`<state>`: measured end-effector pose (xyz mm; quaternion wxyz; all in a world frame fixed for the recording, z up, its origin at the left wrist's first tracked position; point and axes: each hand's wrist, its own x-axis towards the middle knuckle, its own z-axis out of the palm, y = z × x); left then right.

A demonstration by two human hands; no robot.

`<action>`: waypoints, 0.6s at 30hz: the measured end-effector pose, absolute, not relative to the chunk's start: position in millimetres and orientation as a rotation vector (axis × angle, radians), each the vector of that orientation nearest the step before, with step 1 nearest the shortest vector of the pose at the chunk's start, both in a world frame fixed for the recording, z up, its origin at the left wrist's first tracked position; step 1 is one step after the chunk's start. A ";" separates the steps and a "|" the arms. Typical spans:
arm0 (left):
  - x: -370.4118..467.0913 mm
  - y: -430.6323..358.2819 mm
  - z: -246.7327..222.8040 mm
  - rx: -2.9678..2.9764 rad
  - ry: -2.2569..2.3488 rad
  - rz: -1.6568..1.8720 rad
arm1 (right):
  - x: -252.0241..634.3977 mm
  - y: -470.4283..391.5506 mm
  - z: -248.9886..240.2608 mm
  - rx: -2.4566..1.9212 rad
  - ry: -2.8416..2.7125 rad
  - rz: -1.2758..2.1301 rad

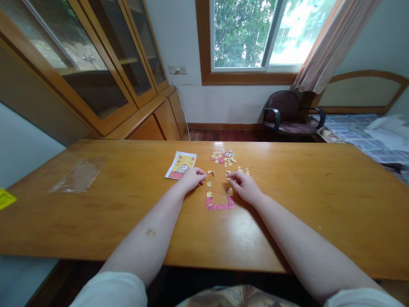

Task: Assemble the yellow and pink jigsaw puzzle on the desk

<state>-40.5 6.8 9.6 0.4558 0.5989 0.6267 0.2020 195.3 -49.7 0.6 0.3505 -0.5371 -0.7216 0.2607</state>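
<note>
Puzzle pieces (220, 207) on desk (281, 166), between and beyond both hands. Look light, stiff; probably best pinched by edges. Left hand (192, 178) curled, right hand (245, 185) half-closed at one piece (228, 173); impossible to tell whether gripping.

A U-shaped puzzle border (220, 207), pink with yellow tips, lies flat on the near side; loose yellow and pink pieces (221, 160) cluster beyond it.

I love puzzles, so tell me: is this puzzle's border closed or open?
Open. The pink bottom row looks joined, but the far side has a gap, and a yellow piece lies apart on the left.
</note>
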 end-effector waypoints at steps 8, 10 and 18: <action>-37.9 5.7 18.1 2.183 1.615 0.556 | 194.4 -47.7 -0.8 -1.419 -1.902 0.602; -28.4 -0.2 18.6 2.383 1.542 0.542 | 193.8 -47.2 -0.7 -1.436 -1.895 0.579; -4.5 -18.0 16.8 2.736 1.310 0.310 | 195.2 -47.2 -0.9 -1.402 -1.910 0.584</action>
